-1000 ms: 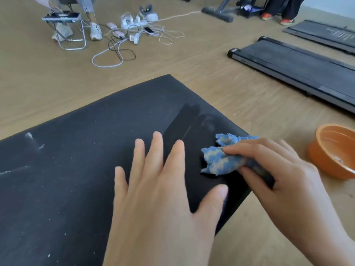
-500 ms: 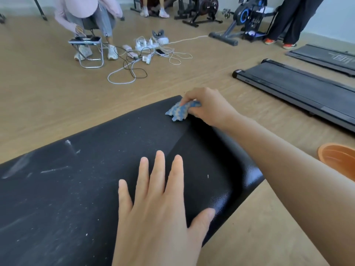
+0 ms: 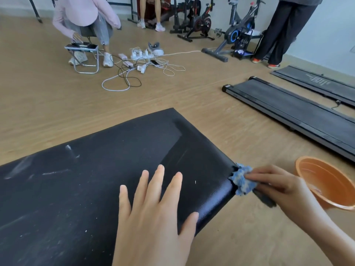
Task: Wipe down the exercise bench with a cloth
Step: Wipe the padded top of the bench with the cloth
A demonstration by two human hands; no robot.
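**Asker:** Where is the cloth, and what holds it?

**Describer:** The blue cloth is bunched against the near right corner of the black exercise bench, right at the edge where the pad rounds over. The right hand pinches it in curled fingers, just off the corner and over the floor.

**Asker:** And the other hand?

**Describer:** The left hand lies flat on the pad with its fingers straight and spread and holds nothing. Its thumb reaches the near side edge. It sits left of the cloth, a little apart.

**Asker:** Which way does the bench run?

**Describer:** Its long axis runs from that right end away to the left, out of view. A glossier strip along the right end looks wiped. Pale smears and specks mark the pad further left, so the remaining work probably lies leftward, past the resting hand.

**Asker:** What room is there to move?

**Describer:** The pad is open to the left. An orange bowl stands on the floor close behind the right hand, so a wide backswing could knock it. Flat treadmills lie well apart, beyond.
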